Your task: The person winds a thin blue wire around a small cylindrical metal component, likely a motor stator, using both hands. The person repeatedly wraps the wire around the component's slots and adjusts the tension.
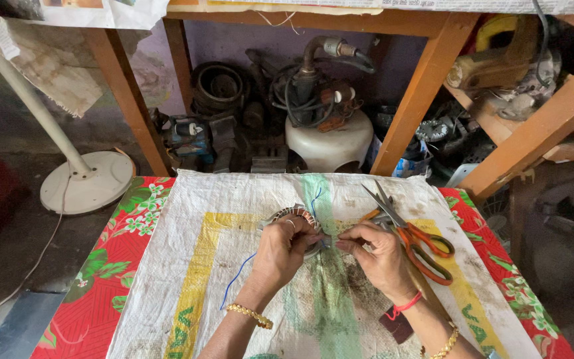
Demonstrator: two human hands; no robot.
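Head view, looking down on the work surface. My left hand (280, 251) is wrapped around a round motor stator (295, 216) with copper windings, fingers clamped over its near edge. My right hand (379, 256) sits just beside it, thumb and forefinger pinched shut on something small at the stator's side; too small to make out, likely a wire end. The stator rests on a dirty white woven sack (247, 199), near its middle, over a red floral cloth (114, 259).

A thin blue wire (235, 282) trails from under the left hand toward the near-left. Orange-handled scissors (414, 238) lie touching the back of the right hand, blades pointing away.

Risks, as I judge them: a pull of the right hand could knock the scissors or catch on them. The blue wire could snag under the left wrist and drag. Too hard a pinch might nick the winding's coating.
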